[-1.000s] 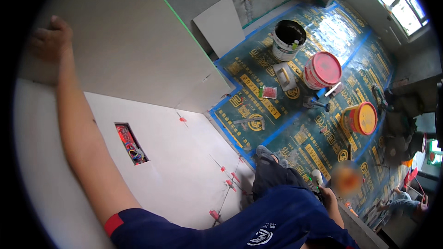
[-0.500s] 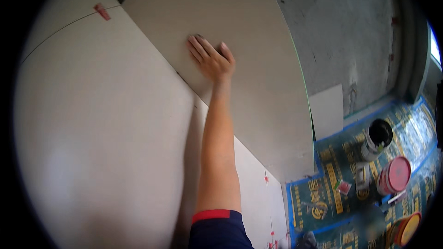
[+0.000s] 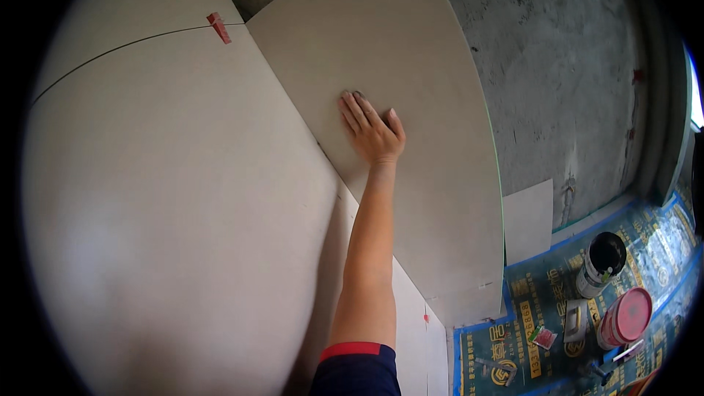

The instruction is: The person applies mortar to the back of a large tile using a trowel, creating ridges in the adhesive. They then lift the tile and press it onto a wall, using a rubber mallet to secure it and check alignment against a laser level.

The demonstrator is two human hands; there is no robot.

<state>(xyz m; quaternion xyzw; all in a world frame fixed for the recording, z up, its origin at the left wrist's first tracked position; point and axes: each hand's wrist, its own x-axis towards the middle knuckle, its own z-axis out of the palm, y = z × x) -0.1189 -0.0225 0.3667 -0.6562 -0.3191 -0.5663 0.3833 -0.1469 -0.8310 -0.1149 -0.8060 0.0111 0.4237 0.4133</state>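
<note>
My left hand (image 3: pixel 375 130) lies flat on a large beige wall tile (image 3: pixel 433 198), palm against its face, fingers stretched upward and thumb apart to the right. Nothing is in it. The bare forearm reaches up from the lower edge, out of a dark sleeve with a red cuff. Along a slanting corner line, this tile meets a pale tiled wall (image 3: pixel 183 176) on the left. A red tile-levelling wedge (image 3: pixel 218 28) sits on a thin dark joint there. My right hand is out of view.
Right of the tile is bare grey concrete (image 3: pixel 557 81), with a smaller pale board (image 3: pixel 529 221) against it. On the green floor sheeting (image 3: pixel 477 352) stand a black-mouthed bucket (image 3: pixel 603 260) and a pink-lidded bucket (image 3: pixel 627 315), beside a trowel (image 3: pixel 576 321) and a small red packet (image 3: pixel 543 337).
The whole view has shifted, so wall, hand and buckets appear lower and mostly farther right. My left hand keeps its place on the tile. The yellow-topped bucket has mostly left the picture.
</note>
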